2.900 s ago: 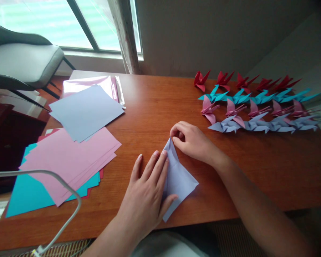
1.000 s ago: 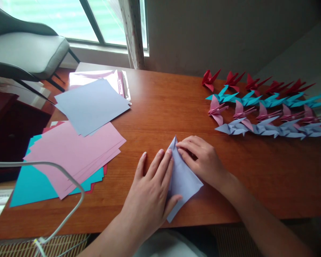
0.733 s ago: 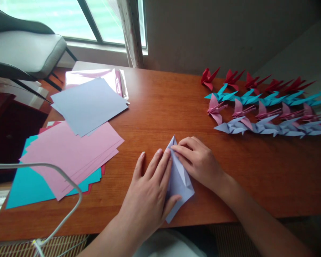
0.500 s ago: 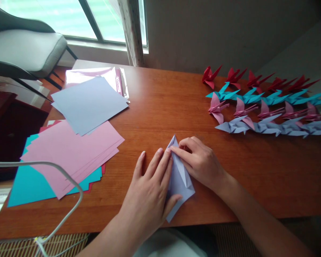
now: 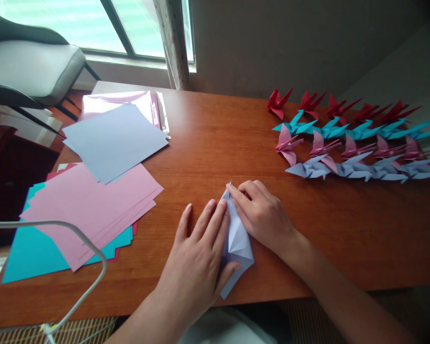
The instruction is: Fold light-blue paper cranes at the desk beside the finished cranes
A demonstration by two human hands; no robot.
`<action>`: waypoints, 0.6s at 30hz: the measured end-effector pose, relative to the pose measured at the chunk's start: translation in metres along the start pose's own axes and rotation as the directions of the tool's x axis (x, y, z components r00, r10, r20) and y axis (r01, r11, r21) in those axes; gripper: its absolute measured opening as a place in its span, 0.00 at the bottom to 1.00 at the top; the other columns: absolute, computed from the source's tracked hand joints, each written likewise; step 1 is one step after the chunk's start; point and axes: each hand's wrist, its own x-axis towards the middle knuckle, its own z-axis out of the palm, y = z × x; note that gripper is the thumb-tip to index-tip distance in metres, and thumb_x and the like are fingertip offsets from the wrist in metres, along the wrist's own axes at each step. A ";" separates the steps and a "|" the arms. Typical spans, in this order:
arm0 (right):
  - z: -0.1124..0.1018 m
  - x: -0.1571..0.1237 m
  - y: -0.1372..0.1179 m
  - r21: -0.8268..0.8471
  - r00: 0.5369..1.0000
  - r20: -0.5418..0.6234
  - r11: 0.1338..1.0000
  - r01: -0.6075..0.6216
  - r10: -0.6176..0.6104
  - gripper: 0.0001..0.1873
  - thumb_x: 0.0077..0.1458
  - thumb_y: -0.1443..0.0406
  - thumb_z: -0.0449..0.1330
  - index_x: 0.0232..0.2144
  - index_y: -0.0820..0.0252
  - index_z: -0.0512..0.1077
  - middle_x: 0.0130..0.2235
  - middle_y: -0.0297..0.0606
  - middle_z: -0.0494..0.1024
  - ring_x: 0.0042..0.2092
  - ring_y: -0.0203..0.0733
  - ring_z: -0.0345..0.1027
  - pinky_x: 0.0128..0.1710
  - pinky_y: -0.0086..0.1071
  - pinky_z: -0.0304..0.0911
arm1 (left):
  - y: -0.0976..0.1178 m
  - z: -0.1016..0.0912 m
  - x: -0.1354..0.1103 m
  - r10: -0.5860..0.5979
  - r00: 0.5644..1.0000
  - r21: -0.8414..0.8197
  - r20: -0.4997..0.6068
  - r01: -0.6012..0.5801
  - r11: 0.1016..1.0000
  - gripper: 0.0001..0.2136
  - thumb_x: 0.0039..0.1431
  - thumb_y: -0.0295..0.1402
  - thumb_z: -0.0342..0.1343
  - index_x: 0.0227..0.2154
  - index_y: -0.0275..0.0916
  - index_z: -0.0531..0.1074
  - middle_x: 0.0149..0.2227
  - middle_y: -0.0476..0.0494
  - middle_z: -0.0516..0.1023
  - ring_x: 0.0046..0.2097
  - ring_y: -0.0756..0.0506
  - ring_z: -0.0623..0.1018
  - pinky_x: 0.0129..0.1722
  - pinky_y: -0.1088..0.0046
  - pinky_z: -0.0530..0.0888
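Note:
A partly folded lavender paper [image 5: 237, 242] lies near the front edge of the wooden table [image 5: 215, 143], shaped like a narrow kite. My left hand [image 5: 197, 260] lies flat on its left half, fingers stretched out and thumb on the lower tip. My right hand [image 5: 261, 215] rests on the paper's right flap, fingers extended and pressing it down toward the centre line near the top point.
Loose sheets lie at the left: lavender [image 5: 114, 141], pink [image 5: 89, 210], teal [image 5: 32, 258], plus a clear packet [image 5: 122, 102]. Rows of folded cranes in red [image 5: 277, 102], teal [image 5: 294, 126], pink [image 5: 288, 145] and lavender [image 5: 308, 169] fill the right. A chair [image 5: 28, 67] and white cable [image 5: 82, 296] are left.
The right flap of the lavender paper has been folded inward, so the piece is narrower. My right hand slid along it toward the top point; my left hand stayed put.

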 end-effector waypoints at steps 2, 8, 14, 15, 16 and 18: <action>0.001 0.000 0.001 -0.022 1.000 0.001 1.000 -0.001 0.001 0.20 0.66 0.69 0.52 0.58 0.66 0.71 0.40 0.46 0.76 0.41 0.48 0.66 0.40 0.39 0.67 | 0.000 0.001 0.000 -0.012 1.000 -0.003 -0.009 0.012 1.000 0.35 0.66 0.53 0.45 0.67 0.31 0.58 0.71 0.37 0.54 0.70 0.34 0.56 0.70 0.51 0.41; 0.003 -0.001 0.003 -0.058 1.000 0.013 0.998 -0.010 0.011 0.21 0.66 0.67 0.54 0.59 0.64 0.70 0.41 0.44 0.76 0.43 0.47 0.66 0.42 0.38 0.65 | 0.001 0.002 -0.002 -0.029 0.999 -0.006 -0.022 0.029 1.000 0.36 0.65 0.54 0.46 0.67 0.33 0.59 0.71 0.39 0.55 0.71 0.35 0.56 0.70 0.51 0.43; 0.003 -0.001 0.003 -0.053 1.000 -0.006 0.999 -0.012 0.012 0.20 0.67 0.67 0.53 0.58 0.64 0.71 0.40 0.44 0.76 0.42 0.47 0.65 0.43 0.38 0.65 | 0.001 0.002 -0.001 -0.032 0.999 -0.001 -0.022 0.031 1.000 0.36 0.65 0.54 0.46 0.67 0.32 0.59 0.71 0.39 0.55 0.71 0.35 0.55 0.70 0.51 0.43; 0.003 0.000 0.003 -0.047 1.000 -0.009 0.999 -0.013 0.012 0.20 0.67 0.67 0.52 0.58 0.64 0.71 0.40 0.44 0.76 0.42 0.46 0.65 0.43 0.38 0.65 | 0.001 0.003 0.000 -0.031 0.999 -0.002 -0.023 0.031 1.000 0.36 0.65 0.54 0.47 0.67 0.32 0.59 0.71 0.39 0.54 0.71 0.35 0.55 0.70 0.51 0.43; 0.003 0.000 0.003 -0.041 1.000 -0.012 0.999 -0.013 0.013 0.20 0.67 0.67 0.52 0.58 0.65 0.71 0.39 0.44 0.76 0.41 0.46 0.65 0.43 0.38 0.65 | 0.001 0.003 0.000 -0.030 0.999 -0.002 -0.025 0.029 1.000 0.36 0.65 0.54 0.47 0.67 0.32 0.59 0.71 0.39 0.54 0.71 0.35 0.55 0.70 0.51 0.42; 0.004 0.000 0.003 -0.034 1.000 -0.012 0.999 -0.011 0.011 0.20 0.67 0.67 0.52 0.58 0.65 0.71 0.39 0.44 0.76 0.41 0.47 0.65 0.43 0.39 0.65 | 0.001 0.003 -0.001 -0.025 0.999 0.001 -0.029 0.025 1.000 0.36 0.65 0.54 0.46 0.67 0.32 0.58 0.71 0.39 0.54 0.71 0.35 0.55 0.70 0.51 0.42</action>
